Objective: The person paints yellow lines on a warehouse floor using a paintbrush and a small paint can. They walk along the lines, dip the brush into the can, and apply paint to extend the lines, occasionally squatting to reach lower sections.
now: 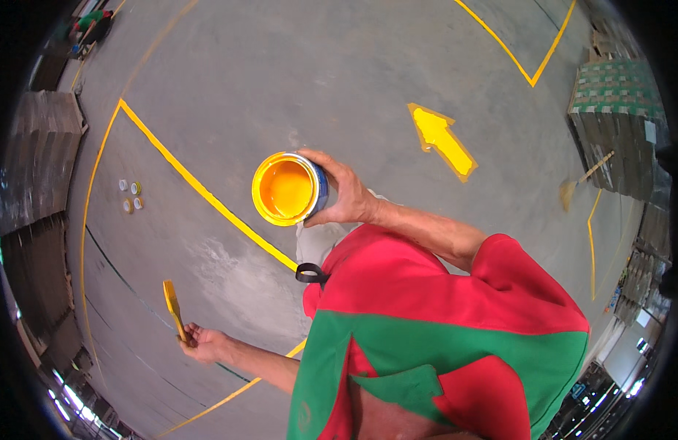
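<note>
My right hand (346, 187) grips an open paint can (321, 192) by its side, fingers and thumb spread around the wall. Yellow paint shows inside, and the rim is coated with it. Out to the left, my left hand (205, 345) is closed around the lower end of a paintbrush (172, 302). Yellow covers most of the brush, which points upward and stands apart from the can. Beyond the can, to the right, a yellow arrow (443, 139) with tape-coloured edges lies on the grey floor (317, 73).
Yellow lines (199, 187) cross the floor. Several small cans (137, 188) stand at left. Wrapped stacks (42, 150) line the left side; another stack (610, 125) stands at right beside a broom (566, 195). Another person (93, 26) bends down at the far upper left.
</note>
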Action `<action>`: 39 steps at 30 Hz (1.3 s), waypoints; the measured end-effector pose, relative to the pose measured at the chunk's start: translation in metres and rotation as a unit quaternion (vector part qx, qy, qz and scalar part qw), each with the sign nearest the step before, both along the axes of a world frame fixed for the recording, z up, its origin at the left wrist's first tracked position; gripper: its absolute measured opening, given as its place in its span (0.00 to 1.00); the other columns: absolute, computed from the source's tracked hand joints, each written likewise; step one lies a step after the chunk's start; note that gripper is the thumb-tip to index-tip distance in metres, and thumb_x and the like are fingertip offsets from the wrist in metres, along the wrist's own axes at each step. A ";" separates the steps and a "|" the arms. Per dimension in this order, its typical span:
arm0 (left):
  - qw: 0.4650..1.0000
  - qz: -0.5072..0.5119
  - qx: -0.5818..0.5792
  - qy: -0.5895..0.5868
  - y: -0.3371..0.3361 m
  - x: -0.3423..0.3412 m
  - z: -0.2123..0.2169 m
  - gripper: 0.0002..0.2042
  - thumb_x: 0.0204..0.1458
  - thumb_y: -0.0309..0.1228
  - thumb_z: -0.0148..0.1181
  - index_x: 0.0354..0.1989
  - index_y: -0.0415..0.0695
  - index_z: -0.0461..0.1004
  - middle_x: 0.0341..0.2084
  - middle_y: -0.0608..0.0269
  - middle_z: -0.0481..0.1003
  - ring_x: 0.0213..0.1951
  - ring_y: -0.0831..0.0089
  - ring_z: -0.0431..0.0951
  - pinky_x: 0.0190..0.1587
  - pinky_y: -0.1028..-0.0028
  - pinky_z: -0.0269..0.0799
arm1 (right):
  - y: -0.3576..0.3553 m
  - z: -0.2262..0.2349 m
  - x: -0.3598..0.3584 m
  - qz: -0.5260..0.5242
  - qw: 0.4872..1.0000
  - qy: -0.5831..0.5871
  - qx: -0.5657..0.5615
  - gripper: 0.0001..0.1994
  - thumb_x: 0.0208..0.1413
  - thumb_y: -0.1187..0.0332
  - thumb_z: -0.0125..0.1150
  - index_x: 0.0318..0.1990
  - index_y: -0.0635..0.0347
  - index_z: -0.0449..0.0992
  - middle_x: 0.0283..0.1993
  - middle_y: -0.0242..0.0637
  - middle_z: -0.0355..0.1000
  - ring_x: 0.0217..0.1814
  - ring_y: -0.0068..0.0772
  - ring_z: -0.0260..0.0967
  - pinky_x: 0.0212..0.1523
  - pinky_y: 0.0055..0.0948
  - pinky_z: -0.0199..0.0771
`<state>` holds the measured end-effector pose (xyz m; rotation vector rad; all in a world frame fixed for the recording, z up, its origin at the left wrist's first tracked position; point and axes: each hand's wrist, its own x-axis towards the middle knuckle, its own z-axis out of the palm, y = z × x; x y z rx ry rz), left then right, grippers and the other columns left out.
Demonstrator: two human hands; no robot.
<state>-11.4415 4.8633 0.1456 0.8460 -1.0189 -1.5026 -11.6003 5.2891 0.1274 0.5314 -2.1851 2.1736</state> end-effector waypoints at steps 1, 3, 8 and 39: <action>0.999 -0.029 0.016 0.013 -0.020 -0.018 -0.002 0.12 0.63 0.31 0.54 0.44 0.31 0.75 0.34 0.51 0.76 0.36 0.62 0.76 0.44 0.66 0.75 | -0.016 0.000 -0.006 0.007 1.000 0.007 -0.004 0.60 0.28 0.74 0.88 0.74 0.60 0.56 0.69 0.41 0.64 0.73 0.36 0.62 0.75 0.34 0.58; 0.998 -0.062 0.015 0.025 -0.055 -0.047 0.006 0.12 0.63 0.31 0.54 0.44 0.31 0.75 0.34 0.51 0.76 0.36 0.62 0.77 0.44 0.66 0.75 | -0.053 -0.002 -0.015 0.026 0.998 -0.048 -0.028 0.61 0.27 0.74 0.88 0.74 0.61 0.55 0.70 0.42 0.63 0.74 0.37 0.61 0.76 0.36 0.57; 0.998 -0.060 -0.009 -0.008 -0.107 -0.120 0.042 0.13 0.64 0.32 0.53 0.45 0.31 0.75 0.34 0.53 0.76 0.35 0.64 0.77 0.44 0.67 0.75 | -0.141 0.009 -0.037 0.068 0.996 -0.042 -0.045 0.59 0.28 0.72 0.88 0.73 0.58 0.57 0.74 0.45 0.60 0.76 0.41 0.59 0.77 0.40 0.57; 0.997 0.068 -0.036 -0.021 -0.200 -0.450 0.180 0.13 0.64 0.29 0.52 0.53 0.35 0.71 0.36 0.56 0.77 0.34 0.70 0.78 0.39 0.70 0.76 | -0.249 0.115 -0.456 0.036 0.983 -0.129 -0.124 0.57 0.30 0.77 0.84 0.73 0.62 0.56 0.70 0.43 0.65 0.74 0.40 0.62 0.76 0.41 0.57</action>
